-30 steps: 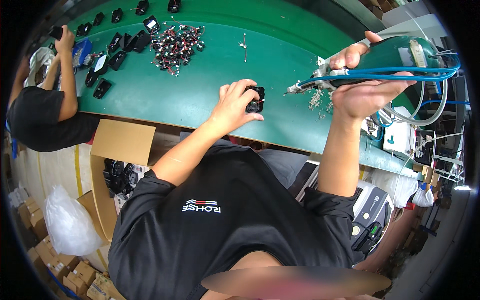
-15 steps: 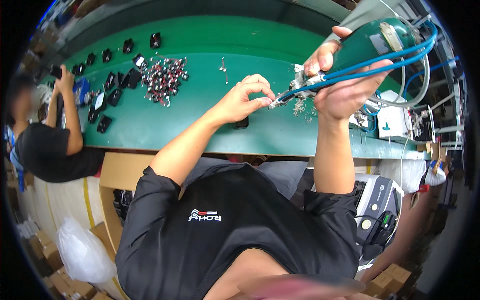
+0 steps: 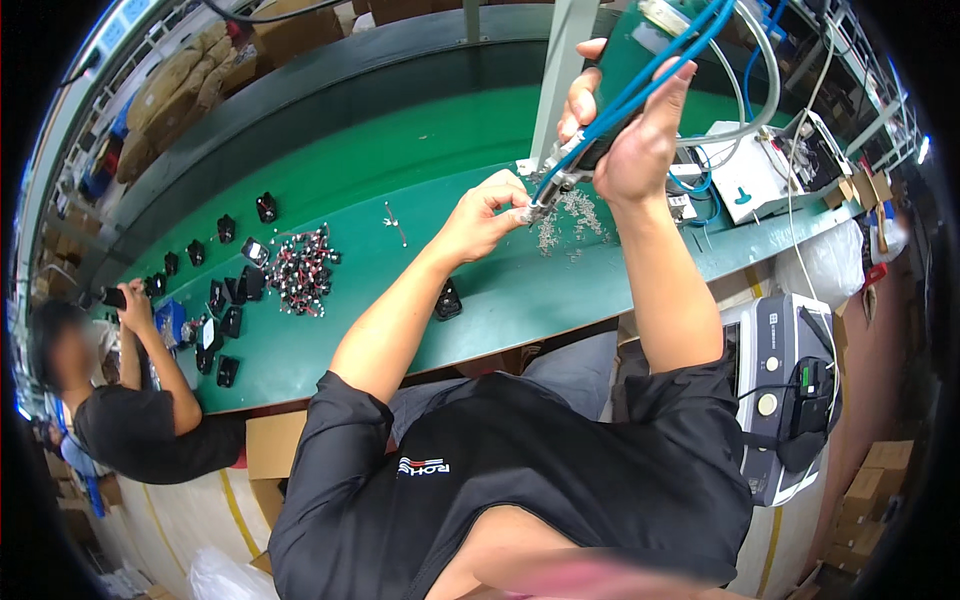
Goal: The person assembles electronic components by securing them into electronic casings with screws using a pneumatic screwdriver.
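Observation:
My right hand (image 3: pixel 640 150) is wrapped round a green handheld power tool (image 3: pixel 620 62) with blue hoses along its side. The tool slants down toward the bench, its metal tip in front of my left hand (image 3: pixel 482 222). Thumb and fingertips of the left hand are pinched together at that tip; whatever lies between them is too small to make out. Many tiny silvery pieces (image 3: pixel 575 215) are strewn on the bench beside the tip. Under my left forearm sits a small black housing (image 3: pixel 449 302), partly covered by the arm.
Left on the green bench (image 3: pixel 370 345) lie a pile of small wired parts (image 3: pixel 300 272), a single short cable (image 3: pixel 396 224) and several black housings (image 3: pixel 226 229). A co-worker (image 3: pixel 140 425) sits at the far left. A white box-shaped machine (image 3: pixel 745 170) stands at the right.
The view has shifted, showing more of the bench's back. My left fingers have closed from a loose ring into a tighter pinch at the tip. The tool stays in my right hand.

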Demonstrator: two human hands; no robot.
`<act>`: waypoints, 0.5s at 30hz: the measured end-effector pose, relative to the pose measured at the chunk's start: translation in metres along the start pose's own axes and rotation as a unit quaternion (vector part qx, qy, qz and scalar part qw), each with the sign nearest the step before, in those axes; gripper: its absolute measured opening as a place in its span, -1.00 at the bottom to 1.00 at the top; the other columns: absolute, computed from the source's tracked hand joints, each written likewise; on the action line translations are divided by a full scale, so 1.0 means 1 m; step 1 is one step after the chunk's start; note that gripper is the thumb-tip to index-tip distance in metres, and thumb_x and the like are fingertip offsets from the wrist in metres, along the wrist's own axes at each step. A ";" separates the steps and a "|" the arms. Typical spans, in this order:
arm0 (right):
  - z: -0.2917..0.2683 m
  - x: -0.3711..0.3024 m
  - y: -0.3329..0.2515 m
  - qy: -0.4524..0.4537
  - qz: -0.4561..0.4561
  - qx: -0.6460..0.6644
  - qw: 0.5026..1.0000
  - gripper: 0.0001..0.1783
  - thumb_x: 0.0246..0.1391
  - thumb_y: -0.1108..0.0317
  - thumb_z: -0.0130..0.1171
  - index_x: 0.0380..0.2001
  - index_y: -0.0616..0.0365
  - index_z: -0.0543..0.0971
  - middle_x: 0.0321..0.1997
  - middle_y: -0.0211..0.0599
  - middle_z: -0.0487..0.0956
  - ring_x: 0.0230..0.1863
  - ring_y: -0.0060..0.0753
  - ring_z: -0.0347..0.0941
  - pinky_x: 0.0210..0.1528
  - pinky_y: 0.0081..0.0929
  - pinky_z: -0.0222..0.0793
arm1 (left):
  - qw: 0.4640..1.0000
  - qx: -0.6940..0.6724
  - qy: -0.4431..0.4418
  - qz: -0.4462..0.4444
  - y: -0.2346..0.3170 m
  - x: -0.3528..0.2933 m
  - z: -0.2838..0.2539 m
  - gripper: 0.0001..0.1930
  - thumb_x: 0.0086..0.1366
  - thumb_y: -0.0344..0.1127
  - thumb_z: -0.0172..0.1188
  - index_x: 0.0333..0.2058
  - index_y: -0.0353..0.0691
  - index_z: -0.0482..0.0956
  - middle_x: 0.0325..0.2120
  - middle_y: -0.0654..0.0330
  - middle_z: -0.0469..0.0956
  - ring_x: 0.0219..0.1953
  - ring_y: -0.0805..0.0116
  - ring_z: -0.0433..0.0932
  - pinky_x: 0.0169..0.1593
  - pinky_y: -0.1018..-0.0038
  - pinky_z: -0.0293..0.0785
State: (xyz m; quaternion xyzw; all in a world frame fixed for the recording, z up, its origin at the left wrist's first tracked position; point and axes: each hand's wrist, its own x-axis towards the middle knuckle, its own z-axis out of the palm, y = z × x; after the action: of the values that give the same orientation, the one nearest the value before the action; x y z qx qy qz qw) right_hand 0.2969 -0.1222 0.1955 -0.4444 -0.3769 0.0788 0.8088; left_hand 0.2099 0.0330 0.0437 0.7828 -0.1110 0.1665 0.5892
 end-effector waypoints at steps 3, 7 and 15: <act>0.007 -0.002 -0.009 -0.043 0.001 0.069 0.997 0.04 0.26 -0.60 -0.53 0.05 0.22 0.45 -0.59 -0.38 0.43 -0.61 -0.45 0.44 -0.53 -0.52 0.41 | 0.999 0.021 0.013 0.020 -0.002 0.004 0.003 -0.91 0.26 -0.44 0.35 -0.29 -0.24 0.60 -0.30 0.30 0.47 -0.18 0.41 0.47 0.00 0.47 0.41; -0.006 0.007 0.000 -0.038 0.010 -0.016 0.999 0.04 0.28 -0.59 -0.56 0.05 0.22 0.46 -0.61 -0.37 0.43 -0.62 -0.45 0.44 -0.54 -0.53 0.40 | 0.997 0.055 0.009 0.056 -0.002 0.005 0.005 -0.92 0.29 -0.43 0.32 -0.30 -0.24 0.59 -0.29 0.29 0.46 -0.18 0.40 0.47 0.00 0.46 0.41; 0.003 0.002 0.003 0.000 -0.026 -0.066 0.998 0.03 0.29 -0.57 -0.59 0.04 0.22 0.45 -0.62 -0.37 0.42 -0.65 -0.48 0.41 -0.57 -0.54 0.36 | 0.998 0.030 0.009 0.059 -0.003 0.000 0.007 -0.89 0.32 -0.40 0.31 -0.22 -0.21 0.60 -0.27 0.25 0.45 -0.14 0.38 0.45 0.03 0.46 0.38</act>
State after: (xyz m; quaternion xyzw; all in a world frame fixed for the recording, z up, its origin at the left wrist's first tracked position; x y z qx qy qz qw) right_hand 0.2970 -0.1176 0.1951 -0.4864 -0.3930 0.0329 0.7796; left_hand 0.2119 0.0268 0.0391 0.7903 -0.1467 0.2116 0.5560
